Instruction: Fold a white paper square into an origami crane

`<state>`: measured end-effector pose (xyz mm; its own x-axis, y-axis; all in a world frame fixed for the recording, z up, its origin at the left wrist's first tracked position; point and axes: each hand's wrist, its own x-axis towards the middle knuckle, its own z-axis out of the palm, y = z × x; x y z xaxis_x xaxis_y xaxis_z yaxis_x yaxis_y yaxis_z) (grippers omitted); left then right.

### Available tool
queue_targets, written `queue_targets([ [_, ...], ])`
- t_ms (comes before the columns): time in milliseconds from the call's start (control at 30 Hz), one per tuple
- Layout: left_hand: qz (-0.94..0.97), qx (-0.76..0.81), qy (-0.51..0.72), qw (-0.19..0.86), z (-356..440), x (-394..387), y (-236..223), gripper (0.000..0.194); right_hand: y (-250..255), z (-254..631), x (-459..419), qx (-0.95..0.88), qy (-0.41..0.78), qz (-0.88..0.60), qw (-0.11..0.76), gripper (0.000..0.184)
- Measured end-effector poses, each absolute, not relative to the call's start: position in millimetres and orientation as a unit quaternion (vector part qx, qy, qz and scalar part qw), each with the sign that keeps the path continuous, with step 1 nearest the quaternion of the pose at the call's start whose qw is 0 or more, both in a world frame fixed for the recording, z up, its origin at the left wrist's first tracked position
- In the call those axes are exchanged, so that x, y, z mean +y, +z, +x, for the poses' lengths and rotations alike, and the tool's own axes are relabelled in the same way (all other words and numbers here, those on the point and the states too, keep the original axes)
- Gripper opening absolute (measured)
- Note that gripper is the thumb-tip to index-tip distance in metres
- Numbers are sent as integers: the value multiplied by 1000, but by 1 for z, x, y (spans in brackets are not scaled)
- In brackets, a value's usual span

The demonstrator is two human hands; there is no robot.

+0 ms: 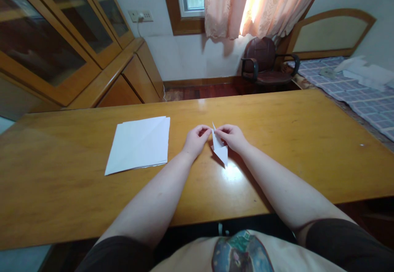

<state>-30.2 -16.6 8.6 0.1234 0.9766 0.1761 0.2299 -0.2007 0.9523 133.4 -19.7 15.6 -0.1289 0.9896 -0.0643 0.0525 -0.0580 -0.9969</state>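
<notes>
A small folded piece of white paper (220, 150) with a pointed lower end is held just above the wooden table (308, 140). My left hand (195, 140) pinches its upper tip from the left with curled fingers. My right hand (234, 137) pinches the same upper part from the right. The two hands nearly touch at the fold.
A stack of white paper sheets (140, 144) lies on the table left of my hands. Behind the table stand a dark office chair (264, 64), a wooden cabinet with glass doors (61, 46) at left and a bed with a checked cover (363, 95) at right.
</notes>
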Motion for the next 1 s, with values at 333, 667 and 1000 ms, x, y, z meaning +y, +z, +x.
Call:
queue_targets([
  [333,650,501,414,395,-29,-19,12,21,13,133,-21,-567,502,-486,436,28],
  [667,679,498,371,390,-25,-24,13,19,12,135,-18,-577,434,-519,459,21],
  [1000,664,467,414,412,-25,-22,7,23,12,138,-14,-583,359,-529,502,24],
])
